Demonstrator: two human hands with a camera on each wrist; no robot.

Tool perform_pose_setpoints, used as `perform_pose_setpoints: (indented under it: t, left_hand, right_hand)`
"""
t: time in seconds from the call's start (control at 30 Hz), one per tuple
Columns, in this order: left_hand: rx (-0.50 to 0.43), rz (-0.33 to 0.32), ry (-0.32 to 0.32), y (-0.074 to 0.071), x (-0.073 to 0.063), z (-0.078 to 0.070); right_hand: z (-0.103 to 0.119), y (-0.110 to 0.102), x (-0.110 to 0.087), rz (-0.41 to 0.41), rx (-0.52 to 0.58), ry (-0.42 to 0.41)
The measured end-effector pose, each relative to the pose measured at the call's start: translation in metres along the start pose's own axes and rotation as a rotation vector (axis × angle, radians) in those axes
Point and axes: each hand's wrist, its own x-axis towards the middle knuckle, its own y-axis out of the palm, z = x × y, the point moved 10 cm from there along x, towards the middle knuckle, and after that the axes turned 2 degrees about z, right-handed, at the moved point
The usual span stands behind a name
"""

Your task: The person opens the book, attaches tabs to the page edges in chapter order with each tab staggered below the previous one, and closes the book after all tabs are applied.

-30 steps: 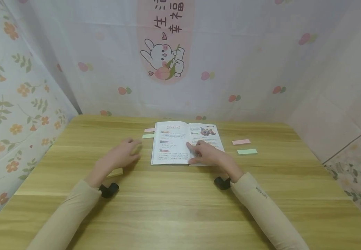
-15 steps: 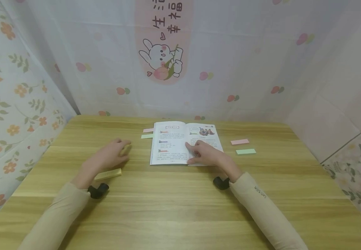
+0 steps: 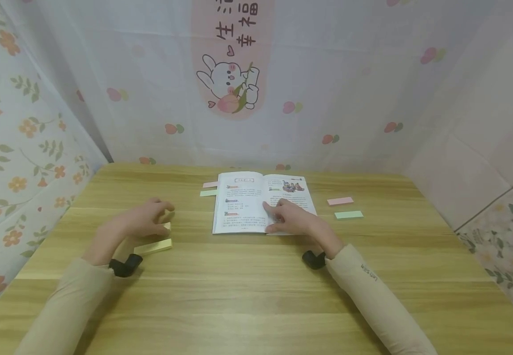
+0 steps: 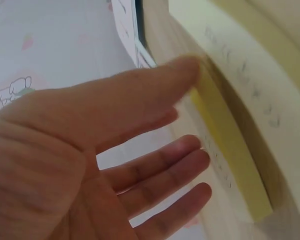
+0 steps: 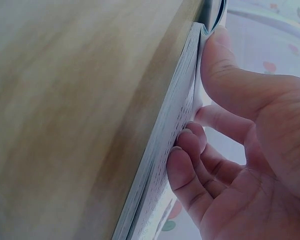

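Note:
An open book (image 3: 238,207) lies toward the back of the table. My right hand (image 3: 295,217) rests on its right page, with the thumb at the fold by the lower edge and the fingertips pressing the paper (image 5: 182,165). My left hand (image 3: 134,221) is above two yellow sticky-note pads at the left. The front pad (image 3: 153,246) shows below the hand; the back pad (image 3: 167,227) is mostly hidden by it. In the left wrist view, the thumb overlaps the end of the back pad (image 4: 235,160), with the other fingers beyond it; contact is unclear.
A pink strip (image 3: 210,184) and a green strip (image 3: 208,193) stick out from the book's left edge. To its right lie a pink sticky-note pad (image 3: 340,201) and a green one (image 3: 348,215). A patterned curtain (image 3: 310,88) hangs behind the table.
My left hand has moved left, away from the book, to the yellow pads, and the front pad has come into fuller view. The right hand has stayed on the page.

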Motion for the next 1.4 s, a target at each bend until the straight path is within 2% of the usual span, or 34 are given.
perform_pose_setpoints:
  t: [0.1, 0.3, 0.5, 0.7, 0.9, 1.13, 1.4]
  left_hand:
    - [0.011, 0.013, -0.012, -0.002, -0.004, 0.005]
    - [0.024, 0.033, -0.076, -0.007, -0.009, 0.020]
    - [0.032, 0.030, -0.051, -0.011, -0.007, 0.025]
    - [0.069, -0.048, -0.011, -0.020, -0.004, 0.026]
    - [0.054, -0.124, -0.007, -0.027, -0.003, 0.025]
    - [0.090, -0.201, 0.007, -0.035, -0.003, 0.020]
    - [0.118, -0.253, 0.092, -0.038, 0.000, 0.005]
  right_hand:
    - [0.000, 0.001, 0.000, 0.001, -0.009, -0.001]
    - [0.000, 0.001, 0.001, -0.001, -0.014, -0.005]
    - [-0.002, 0.002, 0.001, -0.002, -0.019, 0.001]
    - [-0.001, 0.001, 0.000, -0.008, -0.016, -0.007]
    - [-0.002, 0.000, 0.001, -0.006, -0.006, -0.003]
    - [0.001, -0.002, 0.000, -0.009, 0.001, -0.019]
    - [0.001, -0.004, 0.000, -0.024, 0.020, -0.025]
